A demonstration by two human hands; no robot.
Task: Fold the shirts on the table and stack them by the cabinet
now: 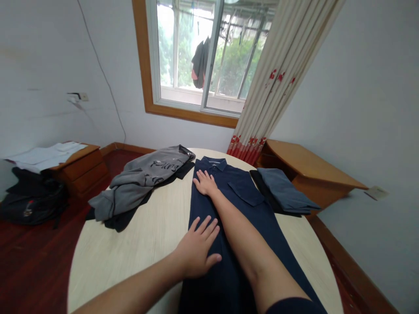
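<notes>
A navy polo shirt (242,176) lies flat on the round table (157,235), its collar pointing toward the window. One short sleeve is laid inward over the shirt's right part. My right hand (205,182) rests with spread fingers near the shirt's upper left edge, below the collar. Closer to me, my left hand (199,248) lies open on the shirt's left edge, fingers apart and thumb out to the right. Neither hand grips anything. My right forearm covers part of the shirt's middle.
To the left, a grey printed sweatshirt (140,174) lies loosely over dark cloth. Folded grey and black clothes (284,189) sit at the table's right edge. Beyond them stands a wooden desk (310,161). A drawer cabinet (81,170) and black bag (32,196) are at left.
</notes>
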